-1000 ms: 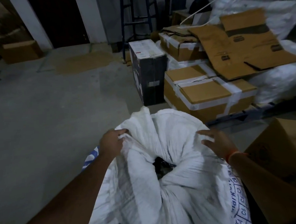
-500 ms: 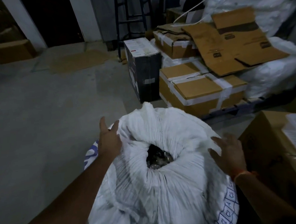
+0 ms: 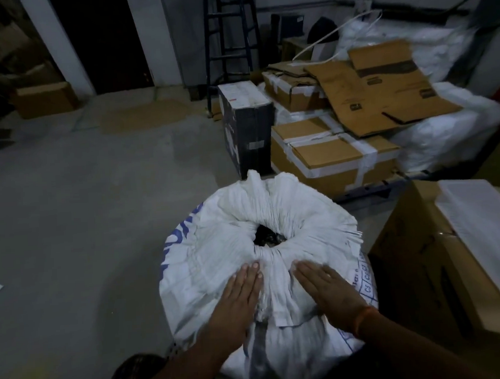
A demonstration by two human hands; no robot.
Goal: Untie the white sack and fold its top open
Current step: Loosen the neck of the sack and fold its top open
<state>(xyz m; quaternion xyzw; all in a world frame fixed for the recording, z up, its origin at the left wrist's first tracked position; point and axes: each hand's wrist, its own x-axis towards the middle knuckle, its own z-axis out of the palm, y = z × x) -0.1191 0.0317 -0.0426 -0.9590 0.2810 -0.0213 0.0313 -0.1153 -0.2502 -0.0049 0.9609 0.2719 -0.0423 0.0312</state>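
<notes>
Both hands have moved from the sides of the white woven plastic sack (image 3: 277, 225) to its near side. Now the left hand (image 3: 238, 298) and the right hand (image 3: 329, 293) are lying flat with open palms on the folded-down cloth, gripping nothing. Just beyond the fingertips the sack's mouth is showing dark contents. The sack is standing on the grey concrete floor (image 3: 78, 223).

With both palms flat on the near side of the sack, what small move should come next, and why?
Probably curl the fingers of the left hand and right hand into the gathered folds and peel that near edge of the white woven sack outward. Neither hand has a grip yet, and the dark mouth opening is only small, with fabric bunched around it.
</notes>
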